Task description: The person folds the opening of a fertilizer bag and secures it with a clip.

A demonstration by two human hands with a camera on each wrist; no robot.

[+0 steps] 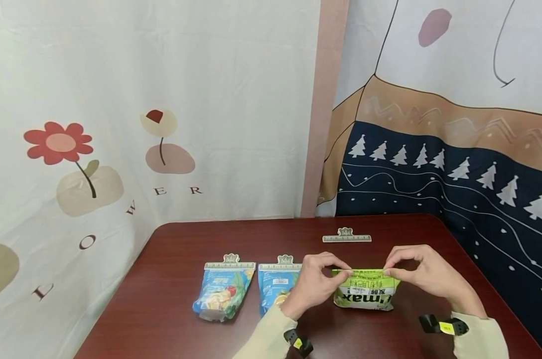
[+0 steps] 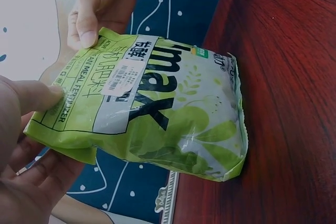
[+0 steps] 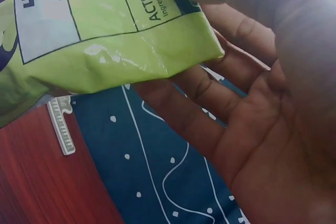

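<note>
A green and white fertilizer bag (image 1: 365, 291) stands on the table between both hands, its printed front facing me. At its top left corner my left hand (image 1: 317, 279) pinches the edge between thumb and fingers. My right hand (image 1: 428, 274) pinches the top right corner the same way. In the left wrist view the bag (image 2: 173, 108) looks plump below and flattened along its top edge. The right wrist view shows the thumb on the front of the bag (image 3: 131, 51) and the fingers behind it.
Behind the bag lies a loose ruler-edged clip (image 1: 347, 236). To the left are two blue bags, one (image 1: 221, 294) in full view and another (image 1: 271, 286) partly hidden by my left hand, each with such a clip across its top. A printed curtain (image 1: 235, 124) hangs behind the table (image 1: 163, 299).
</note>
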